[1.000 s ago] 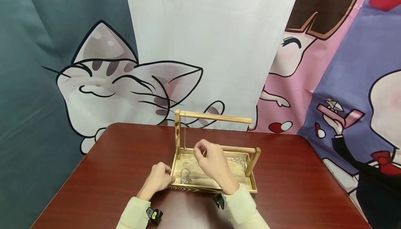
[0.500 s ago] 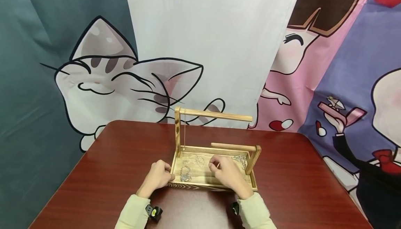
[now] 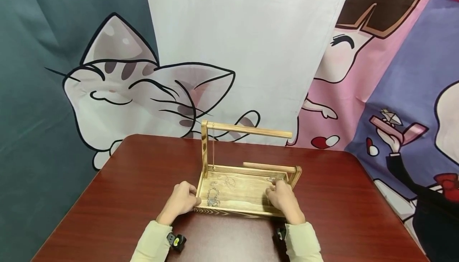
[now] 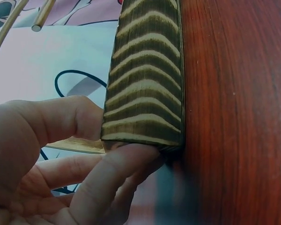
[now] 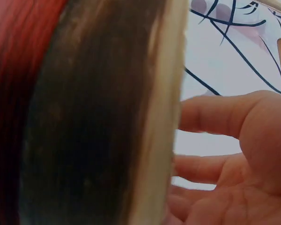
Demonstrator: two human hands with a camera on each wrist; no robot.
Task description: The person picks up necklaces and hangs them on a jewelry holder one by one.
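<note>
My left hand (image 3: 179, 200) grips the front left corner of a wooden jewelry tray (image 3: 240, 212). In the left wrist view, its fingers bend around the end of the striped tray wall (image 4: 143, 84). My right hand (image 3: 283, 200) reaches down into the right end of the tray, fingers right at a small silver chain (image 3: 270, 179) that it partly covers. Thumb and fingers show apart in the right wrist view, their tips hidden behind the tray wall (image 5: 159, 117). Silver jewelry (image 3: 213, 198) lies at the tray's left, with a thin chain (image 3: 229, 181) behind it.
A thin necklace (image 3: 213, 146) hangs near the post end of the tall upper bar (image 3: 251, 130). A lower bar (image 3: 269, 167) juts left from the short right post. The stand sits on a reddish-brown table (image 3: 150, 166) before a cartoon-printed cloth (image 3: 251, 47).
My right hand has moved from beside the hanging necklace, down and rightward across the tray to its right end. My left hand stays at the corner. The head view has shifted slightly.
</note>
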